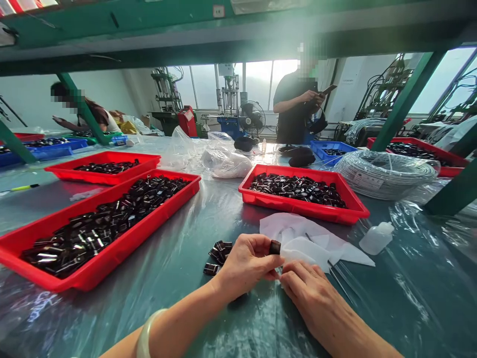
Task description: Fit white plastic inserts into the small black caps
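We look out from a single camera worn on the head, aimed forward and down across the counter [156,271]. Our left hand [249,264] and right hand [312,293] show close up in the view's lower half; a red tray [298,207] lies farther off, and beneath an overhead green beam [167,39] we see through to distant windows [258,79].
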`<action>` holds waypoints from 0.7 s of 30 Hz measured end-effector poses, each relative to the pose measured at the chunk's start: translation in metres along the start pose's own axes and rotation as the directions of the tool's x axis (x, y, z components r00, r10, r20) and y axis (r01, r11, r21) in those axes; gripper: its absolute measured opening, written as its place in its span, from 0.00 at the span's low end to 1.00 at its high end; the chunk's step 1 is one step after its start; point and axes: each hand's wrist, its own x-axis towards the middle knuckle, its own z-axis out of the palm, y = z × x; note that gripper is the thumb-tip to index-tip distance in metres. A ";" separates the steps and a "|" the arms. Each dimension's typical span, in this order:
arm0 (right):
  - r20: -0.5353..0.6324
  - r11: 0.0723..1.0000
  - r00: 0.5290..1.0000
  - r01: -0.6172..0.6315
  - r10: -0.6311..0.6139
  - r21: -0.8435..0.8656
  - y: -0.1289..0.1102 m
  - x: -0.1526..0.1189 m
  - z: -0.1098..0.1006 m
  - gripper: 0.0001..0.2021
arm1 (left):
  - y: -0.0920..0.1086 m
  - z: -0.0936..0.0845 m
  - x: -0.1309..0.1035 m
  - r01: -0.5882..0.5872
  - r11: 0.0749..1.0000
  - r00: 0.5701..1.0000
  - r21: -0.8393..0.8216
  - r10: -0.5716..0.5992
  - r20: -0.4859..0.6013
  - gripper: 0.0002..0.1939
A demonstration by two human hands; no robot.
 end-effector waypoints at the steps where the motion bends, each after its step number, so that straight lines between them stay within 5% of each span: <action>1: -0.003 0.998 1.000 -0.028 0.029 0.050 0.001 -0.001 -0.007 0.11 | 0.000 0.001 -0.001 0.002 1.000 1.000 0.007 -0.002 0.001 0.09; 4: 0.020 0.892 0.966 -0.247 0.259 0.378 0.005 -0.003 -0.028 0.09 | -0.001 0.003 -0.003 -0.004 1.000 1.000 0.016 0.004 0.014 0.10; 8: 0.118 0.569 0.834 -0.464 0.539 0.679 0.009 -0.007 -0.041 0.13 | -0.007 0.011 -0.006 0.023 0.998 0.995 0.064 -0.029 0.092 0.10; 12: 0.160 0.395 0.790 -0.457 0.592 0.797 0.009 -0.006 -0.040 0.13 | -0.014 0.017 -0.009 0.072 0.994 0.985 0.083 -0.084 0.153 0.09; 21: 0.169 0.304 0.788 -0.413 0.592 0.859 0.008 -0.008 -0.035 0.12 | -0.022 0.020 -0.014 0.073 0.981 0.981 0.180 -0.103 0.165 0.09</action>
